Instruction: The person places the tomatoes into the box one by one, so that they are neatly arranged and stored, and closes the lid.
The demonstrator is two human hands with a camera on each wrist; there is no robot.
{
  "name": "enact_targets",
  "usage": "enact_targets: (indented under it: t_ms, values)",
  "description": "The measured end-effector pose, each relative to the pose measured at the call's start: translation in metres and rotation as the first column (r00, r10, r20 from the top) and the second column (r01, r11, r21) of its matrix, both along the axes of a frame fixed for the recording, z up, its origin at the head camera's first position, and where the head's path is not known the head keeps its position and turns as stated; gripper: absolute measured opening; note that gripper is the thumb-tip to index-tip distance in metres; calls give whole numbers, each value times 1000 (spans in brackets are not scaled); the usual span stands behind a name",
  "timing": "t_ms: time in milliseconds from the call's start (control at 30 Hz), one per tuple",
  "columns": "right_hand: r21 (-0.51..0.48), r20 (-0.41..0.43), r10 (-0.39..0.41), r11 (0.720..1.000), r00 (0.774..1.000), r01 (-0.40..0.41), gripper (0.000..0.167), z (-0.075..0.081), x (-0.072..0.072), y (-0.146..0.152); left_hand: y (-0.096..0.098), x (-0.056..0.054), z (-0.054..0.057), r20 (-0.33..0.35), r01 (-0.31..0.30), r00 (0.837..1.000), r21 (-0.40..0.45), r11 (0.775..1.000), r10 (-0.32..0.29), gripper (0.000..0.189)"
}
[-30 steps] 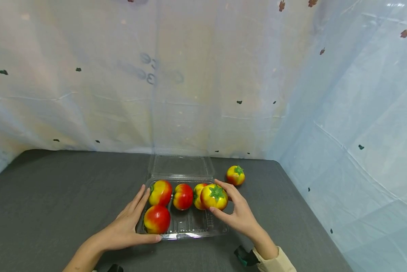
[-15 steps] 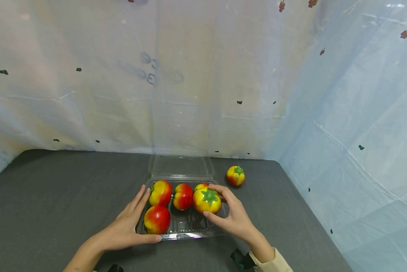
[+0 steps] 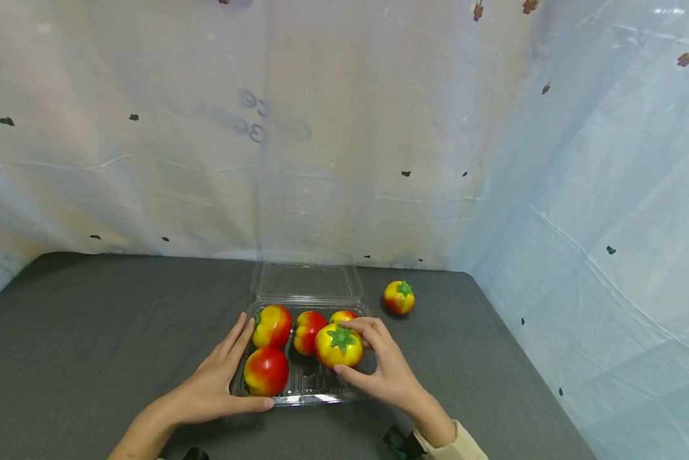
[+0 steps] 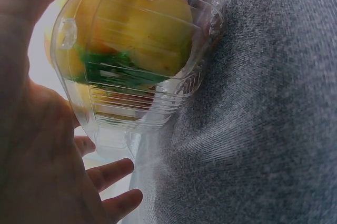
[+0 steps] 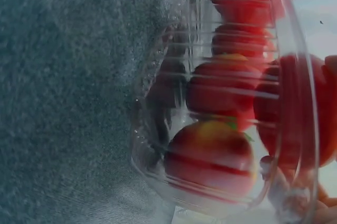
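Note:
A clear plastic clamshell box (image 3: pixel 312 400) stands on the table with its lid (image 3: pixel 304 281) laid back. Inside it are red-and-yellow tomato-like fruits: two in the left column, a fruit at the back left (image 3: pixel 272 326) and one at the front left (image 3: pixel 266 372), plus a middle fruit (image 3: pixel 307 333) and a partly covered back-right fruit (image 3: pixel 342 315). My right hand (image 3: pixel 387 367) holds another tomato-like fruit (image 3: pixel 337 348), green calyx up, over the box's right half. My left hand (image 3: pixel 212 383) rests along the left side, fingers straight, thumb at the front edge.
One more red-and-yellow fruit (image 3: pixel 399 298) lies on the dark grey table (image 3: pixel 108 319), behind and right of the box. Pale plastic sheeting (image 3: pixel 333 128) hangs at the back and along the right side.
My right hand has moved left and a little toward me with its fruit, from the box's right edge over its right half. The middle fruit has turned slightly. My left hand stays put.

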State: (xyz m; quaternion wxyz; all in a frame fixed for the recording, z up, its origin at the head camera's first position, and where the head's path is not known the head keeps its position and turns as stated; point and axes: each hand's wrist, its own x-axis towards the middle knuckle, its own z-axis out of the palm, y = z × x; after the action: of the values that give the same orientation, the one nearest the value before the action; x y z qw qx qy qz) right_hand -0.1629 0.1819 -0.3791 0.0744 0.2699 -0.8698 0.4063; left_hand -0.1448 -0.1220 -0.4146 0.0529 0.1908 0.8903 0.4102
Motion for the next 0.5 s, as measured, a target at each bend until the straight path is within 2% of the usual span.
enact_targets:
  t_ms: [200, 500]
  values:
    - [16, 23, 17, 1000, 1000, -17, 55, 1, 0, -3, 0, 0, -1, -7, -1, 1000, -3, 1000, 1, 119]
    - [12, -14, 65, 998, 998, -64, 60, 0, -1, -6, 0, 0, 0, -4, 1, 1000, 0, 1000, -1, 119]
